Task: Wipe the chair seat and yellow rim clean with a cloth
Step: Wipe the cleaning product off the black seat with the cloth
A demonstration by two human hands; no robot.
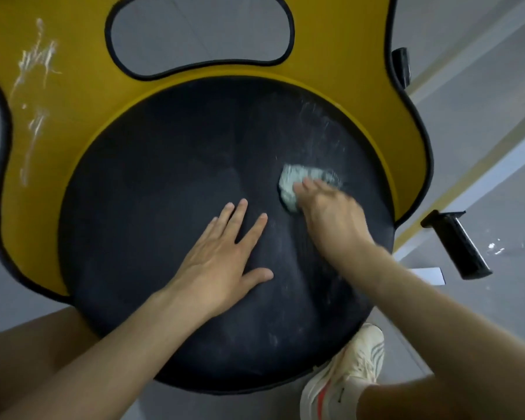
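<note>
A round black chair seat (152, 207) fills the middle of the view, edged at the back and sides by a wide yellow rim (58, 122). White smears mark the rim's left part and the seat's right part. My left hand (222, 259) lies flat on the seat with fingers spread. My right hand (331, 216) holds a crumpled pale grey-green cloth (294, 183) against the seat's right side; the hand is blurred. The fingers cover part of the cloth.
The rim has an oval cut-out (200, 34) at the back. A black chair leg foot (458, 247) sticks out at the right over grey floor. A white sneaker (346, 377) stands below the seat's front edge. White specks lie on the floor at right.
</note>
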